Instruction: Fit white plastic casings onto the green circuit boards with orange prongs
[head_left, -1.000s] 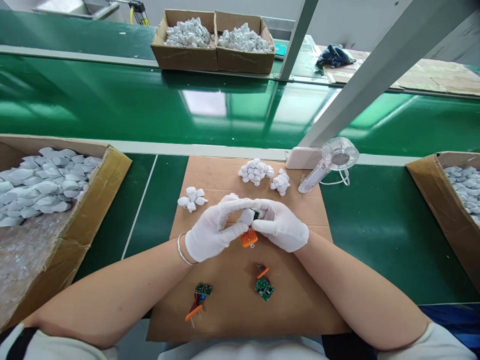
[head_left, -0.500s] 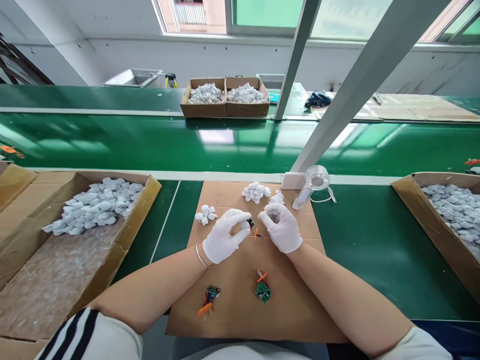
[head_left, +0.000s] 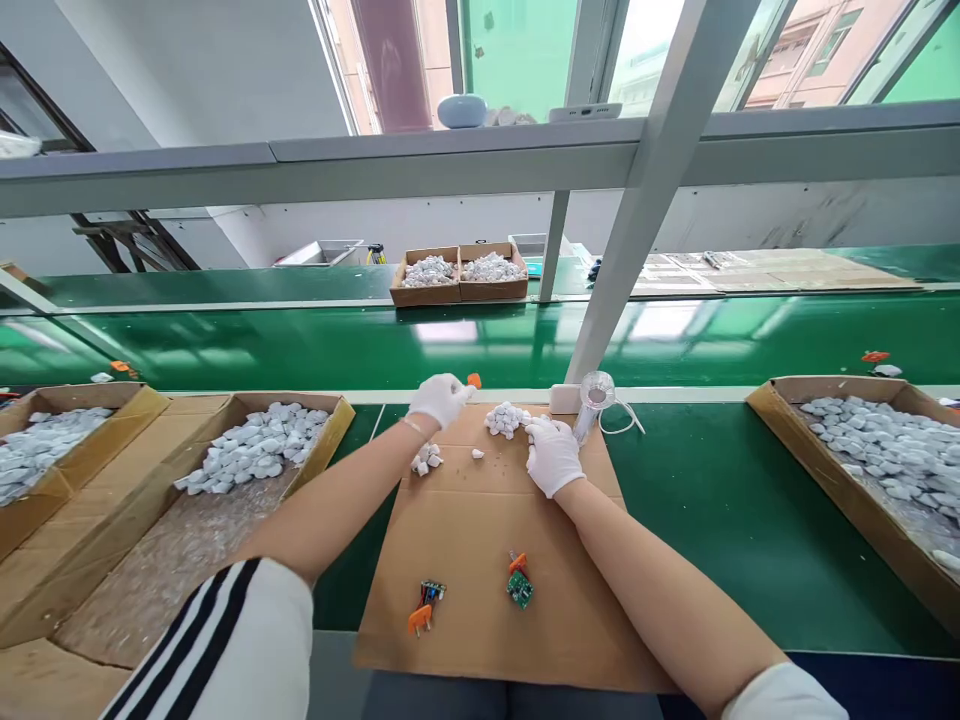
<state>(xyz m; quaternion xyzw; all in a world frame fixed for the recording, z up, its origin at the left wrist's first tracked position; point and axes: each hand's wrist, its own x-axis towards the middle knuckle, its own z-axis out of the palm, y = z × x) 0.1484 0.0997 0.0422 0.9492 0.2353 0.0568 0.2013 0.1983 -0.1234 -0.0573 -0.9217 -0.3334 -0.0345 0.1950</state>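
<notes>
Orange piece (head_left: 474, 381) in left hand (head_left: 441, 401)

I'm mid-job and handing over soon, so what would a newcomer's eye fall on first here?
Probably the white-gloved hands: the left hand, with an orange piece at its fingertips, near the cardboard sheet's far left corner, and the right hand just beside the clear fan. Then two green circuit boards with orange parts, lying toward the sheet's near end. A left box and a right box of white pieces flank the sheet.
</notes>
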